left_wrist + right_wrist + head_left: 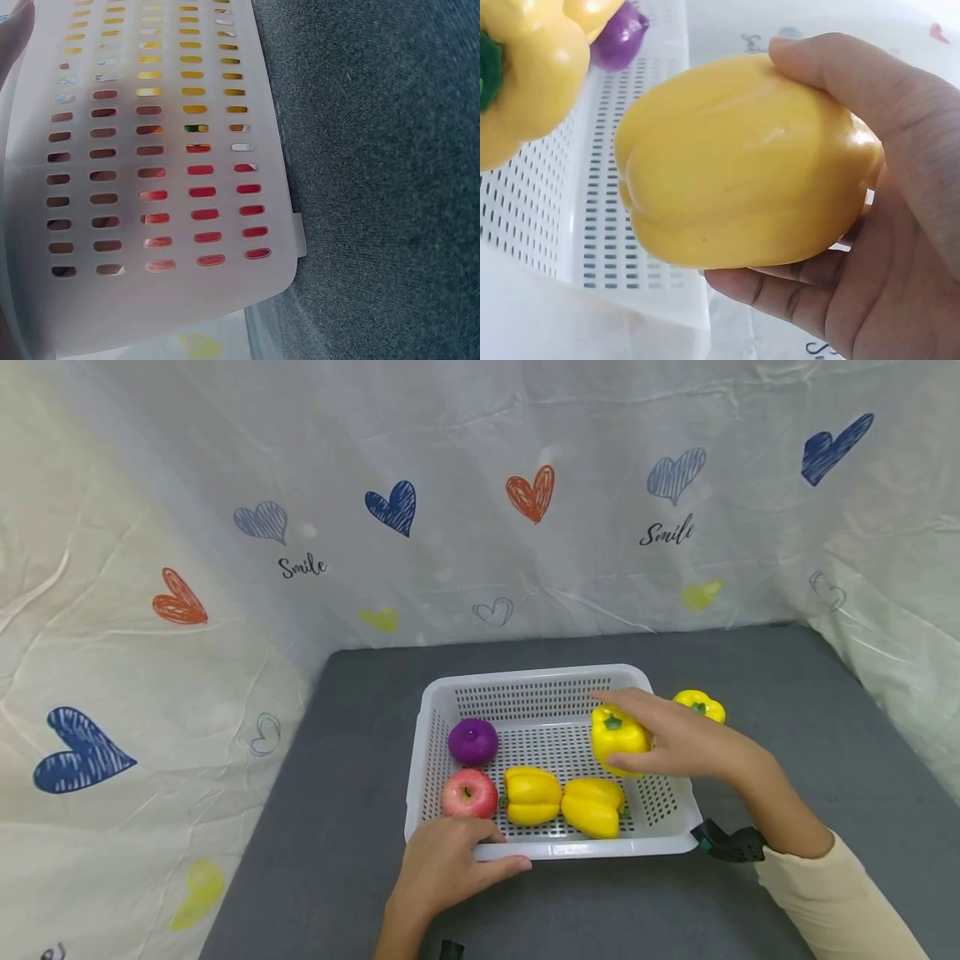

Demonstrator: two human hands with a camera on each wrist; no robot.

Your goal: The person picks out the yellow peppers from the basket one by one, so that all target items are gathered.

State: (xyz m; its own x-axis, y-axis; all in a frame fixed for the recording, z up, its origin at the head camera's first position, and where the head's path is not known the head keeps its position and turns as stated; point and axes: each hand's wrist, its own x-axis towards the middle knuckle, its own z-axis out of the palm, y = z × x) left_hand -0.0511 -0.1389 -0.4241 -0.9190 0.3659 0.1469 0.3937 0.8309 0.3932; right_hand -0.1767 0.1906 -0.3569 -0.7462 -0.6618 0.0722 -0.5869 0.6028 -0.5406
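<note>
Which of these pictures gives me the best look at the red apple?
The head view: it shows the red apple almost whole, from above, inside the white basket. The left wrist view gives only red patches of it through the basket's slots, and the right wrist view doesn't show it.
</note>
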